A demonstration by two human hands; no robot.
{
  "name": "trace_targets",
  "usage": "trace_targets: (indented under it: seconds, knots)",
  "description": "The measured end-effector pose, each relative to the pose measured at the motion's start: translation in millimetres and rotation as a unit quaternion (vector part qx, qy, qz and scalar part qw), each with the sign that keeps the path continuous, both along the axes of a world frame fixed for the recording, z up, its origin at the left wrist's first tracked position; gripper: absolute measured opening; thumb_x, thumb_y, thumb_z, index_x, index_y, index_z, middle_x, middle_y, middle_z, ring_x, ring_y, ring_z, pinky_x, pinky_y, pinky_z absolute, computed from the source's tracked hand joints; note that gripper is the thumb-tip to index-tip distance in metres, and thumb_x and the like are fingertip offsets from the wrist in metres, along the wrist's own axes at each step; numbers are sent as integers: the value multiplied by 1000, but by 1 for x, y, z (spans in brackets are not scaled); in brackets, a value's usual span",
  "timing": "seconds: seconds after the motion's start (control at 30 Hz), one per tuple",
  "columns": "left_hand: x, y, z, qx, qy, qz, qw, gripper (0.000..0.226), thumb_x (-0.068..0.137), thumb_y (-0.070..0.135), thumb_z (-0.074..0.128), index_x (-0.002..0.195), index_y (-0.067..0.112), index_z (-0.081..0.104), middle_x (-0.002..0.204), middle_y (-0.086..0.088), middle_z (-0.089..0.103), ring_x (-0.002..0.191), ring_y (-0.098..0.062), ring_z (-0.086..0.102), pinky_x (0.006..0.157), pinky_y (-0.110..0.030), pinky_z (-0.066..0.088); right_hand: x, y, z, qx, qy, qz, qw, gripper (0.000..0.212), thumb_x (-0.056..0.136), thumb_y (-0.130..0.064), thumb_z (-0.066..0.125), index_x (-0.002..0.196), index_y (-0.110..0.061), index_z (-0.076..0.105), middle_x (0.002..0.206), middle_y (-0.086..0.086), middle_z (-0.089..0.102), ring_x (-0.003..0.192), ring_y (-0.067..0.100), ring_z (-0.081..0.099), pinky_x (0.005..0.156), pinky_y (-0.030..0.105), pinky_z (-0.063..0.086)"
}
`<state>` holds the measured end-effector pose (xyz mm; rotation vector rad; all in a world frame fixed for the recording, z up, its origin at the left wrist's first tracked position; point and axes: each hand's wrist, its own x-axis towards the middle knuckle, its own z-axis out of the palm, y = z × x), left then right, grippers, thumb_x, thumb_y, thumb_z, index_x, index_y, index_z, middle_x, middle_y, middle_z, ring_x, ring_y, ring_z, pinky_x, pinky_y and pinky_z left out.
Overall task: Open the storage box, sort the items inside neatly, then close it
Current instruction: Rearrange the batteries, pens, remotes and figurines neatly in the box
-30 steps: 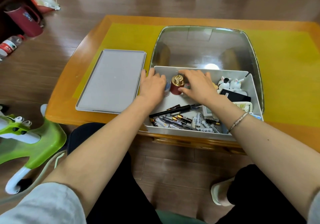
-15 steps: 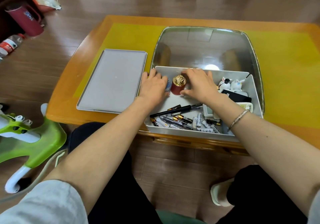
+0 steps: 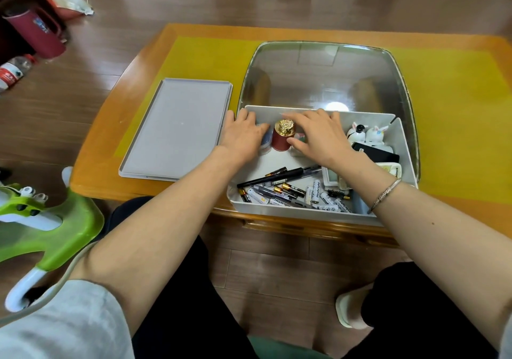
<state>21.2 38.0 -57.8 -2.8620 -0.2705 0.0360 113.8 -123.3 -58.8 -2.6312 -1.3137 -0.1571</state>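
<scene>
The white storage box [image 3: 310,211] stands open at the table's near edge, and its grey lid [image 3: 177,128] lies flat to the left. A red jar with a gold cap [image 3: 282,137] stands upright at the back of the box. My left hand [image 3: 243,135] rests in the back left corner over a small blue round container [image 3: 265,141]. My right hand [image 3: 318,134] lies with spread fingers just right of the jar, thumb touching its side, and covers small items. Batteries and pens [image 3: 288,189] lie loose along the front. Two rabbit figures [image 3: 365,132] and a black case [image 3: 376,152] sit at the right.
A shiny metal tray [image 3: 327,75] lies under and behind the box on the yellow-topped wooden table [image 3: 199,53]. A green plastic stool [image 3: 50,220] stands on the floor at my left. A red mug [image 3: 38,32] and a bottle [image 3: 13,70] sit far left.
Both hands have crept slightly toward the box's far wall beside the red jar. The jar and the other items have hardly moved.
</scene>
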Motion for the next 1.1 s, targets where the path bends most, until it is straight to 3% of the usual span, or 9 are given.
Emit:
trace_targets:
  seconds: [0.13, 0.23, 0.33, 0.5, 0.7, 0.93, 1.1]
  knots:
    - [2, -4, 1, 4, -17, 13, 1000, 49, 89, 50, 53, 122, 13, 57, 119, -9, 50, 116, -27, 39, 93, -40, 29, 1, 7, 3, -22, 5, 11, 1000, 45, 90, -37, 57, 134, -32, 47, 129, -1, 55, 119, 25, 44, 93, 41, 26]
    - [3, -8, 3, 12, -12, 42, 999, 74, 79, 71, 52, 120, 9, 58, 118, -7, 52, 117, -25, 38, 95, -40, 29, -1, 13, 2, -24, 6, 16, 1000, 43, 89, -34, 59, 131, -29, 51, 127, 0, 56, 119, 26, 45, 93, 41, 26]
    - [2, -9, 1, 0, -20, 46, 999, 77, 75, 75, 54, 120, 12, 53, 122, -7, 53, 120, -25, 37, 96, -42, 29, -2, 17, 0, -13, 14, 12, 1000, 42, 87, -32, 62, 128, -27, 53, 123, 3, 57, 118, 28, 46, 92, 40, 26]
    - [-7, -3, -4, -21, -29, 14, 999, 63, 77, 59, 63, 118, 14, 46, 124, -8, 52, 122, -26, 38, 95, -43, 29, -1, 19, -3, -5, 48, 7, 999, 52, 82, -27, 68, 131, -23, 50, 125, 6, 54, 120, 29, 46, 96, 42, 28]
    - [-5, -3, -8, -15, -47, 13, 999, 32, 90, 36, 55, 113, 14, 50, 121, -9, 54, 118, -27, 40, 89, -39, 31, -1, 20, -3, 3, 72, -8, 997, 51, 81, -24, 70, 127, -18, 50, 123, 8, 53, 119, 30, 47, 96, 42, 30]
    - [-9, -4, -7, -22, -56, 7, 998, 44, 87, 37, 59, 121, 10, 52, 125, -10, 48, 122, -29, 38, 98, -42, 29, -5, 17, 0, 6, 85, -12, 996, 59, 81, -25, 72, 133, -18, 45, 126, 9, 48, 115, 33, 50, 96, 43, 32]
    - [-13, -5, -5, -21, -54, 8, 998, 32, 91, 28, 54, 118, 11, 53, 124, -10, 52, 124, -28, 37, 100, -43, 27, -6, 20, 3, -16, 70, -5, 997, 51, 85, -29, 65, 133, -21, 49, 123, 8, 52, 117, 31, 48, 96, 42, 31]
